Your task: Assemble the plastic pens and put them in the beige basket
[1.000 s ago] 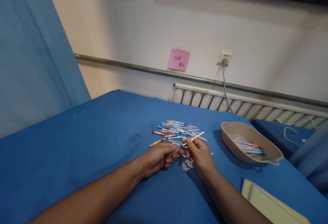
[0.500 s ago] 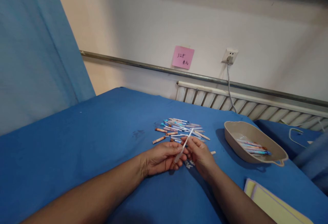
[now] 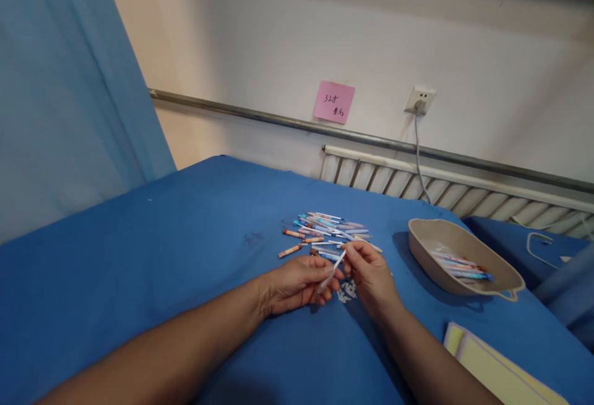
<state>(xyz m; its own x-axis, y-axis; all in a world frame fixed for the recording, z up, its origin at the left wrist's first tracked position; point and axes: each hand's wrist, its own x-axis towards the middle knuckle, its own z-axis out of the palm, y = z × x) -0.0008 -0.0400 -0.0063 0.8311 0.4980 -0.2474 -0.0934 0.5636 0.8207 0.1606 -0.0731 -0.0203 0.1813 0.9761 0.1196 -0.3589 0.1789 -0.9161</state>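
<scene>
My left hand is closed around the lower part of a slim pen, which slants up to the right. The pen looks pale and translucent low down and white toward its upper end. There my right hand pinches the tip between thumb and fingers. Just beyond both hands lies a loose pile of pens in blue, white, pink and orange-brown. Small white scraps lie on the blue cloth between my hands. My fingers partly hide the pen's lower end.
A beige basin with several pens inside stands to the right. Yellow pads or folded sheets lie at the lower right. The blue-covered surface meets a wall with a radiator and a plugged-in cable.
My right hand has shifted slightly right and up to the pen's upper end, uncovering more of the white scraps. The left hand stays almost in place, and the view has moved a little.
</scene>
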